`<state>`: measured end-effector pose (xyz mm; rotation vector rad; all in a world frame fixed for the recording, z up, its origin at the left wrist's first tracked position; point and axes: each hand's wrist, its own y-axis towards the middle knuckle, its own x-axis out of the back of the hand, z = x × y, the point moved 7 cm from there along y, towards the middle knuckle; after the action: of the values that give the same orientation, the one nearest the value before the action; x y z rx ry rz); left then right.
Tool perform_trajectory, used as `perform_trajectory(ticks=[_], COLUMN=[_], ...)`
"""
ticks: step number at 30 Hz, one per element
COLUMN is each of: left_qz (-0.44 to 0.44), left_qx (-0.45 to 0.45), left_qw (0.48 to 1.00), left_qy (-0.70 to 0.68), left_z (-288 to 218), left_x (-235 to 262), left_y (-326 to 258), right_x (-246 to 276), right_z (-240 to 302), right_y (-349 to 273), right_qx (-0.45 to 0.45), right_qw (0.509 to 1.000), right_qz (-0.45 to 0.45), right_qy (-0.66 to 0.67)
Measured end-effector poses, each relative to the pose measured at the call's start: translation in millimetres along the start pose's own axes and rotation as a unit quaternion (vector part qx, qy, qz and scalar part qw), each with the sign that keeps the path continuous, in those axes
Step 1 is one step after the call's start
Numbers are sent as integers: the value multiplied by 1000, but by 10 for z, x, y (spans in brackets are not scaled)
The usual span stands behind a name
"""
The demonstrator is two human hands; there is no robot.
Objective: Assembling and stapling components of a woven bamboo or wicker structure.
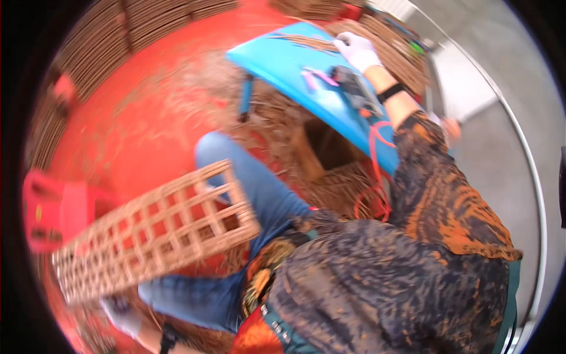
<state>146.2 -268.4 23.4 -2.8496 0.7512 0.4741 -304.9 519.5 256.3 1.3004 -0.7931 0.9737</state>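
Observation:
A tan woven wicker lattice panel (pixel 156 230) slants across the left side, in front of my jeans-clad legs. My left hand (pixel 122 315), in a white glove, is closed at the panel's lower edge. The panel hides part of its fingers. Over at the far end of a blue table (pixel 265 56), my white-gloved right hand (pixel 358 52) has its fingers curled on a bunch of thin wicker strips (pixel 306 41). Beside that wrist lie a dark handheld tool (pixel 352 85) with an orange hose (pixel 372 147) and a purple-handled cutting tool (pixel 318 76).
A red plastic stool (pixel 59 209) stands at the left. Stacks of woven panels (pixel 141 29) line the far left, with more bundles (pixel 389 50) behind the table. Wicker scraps (pixel 200 79) litter the red floor, and a wooden box (pixel 324 147) sits under the table.

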Motion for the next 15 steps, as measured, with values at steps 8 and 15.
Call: perform_trajectory(ticks=[8,15], left_qz=[130,46], left_qx=[37,-138], left_qw=[989,942], left_qy=[-61,303], left_z=[60,-337], left_x=[-550,-230], left_y=[-115,-303], right_x=[-147,-1225], right_z=[-2365,-1195], right_y=[-1254,-1041], right_qx=[-221,-97], right_qw=[955,958], right_qz=[121,121], right_qy=[-155,241])
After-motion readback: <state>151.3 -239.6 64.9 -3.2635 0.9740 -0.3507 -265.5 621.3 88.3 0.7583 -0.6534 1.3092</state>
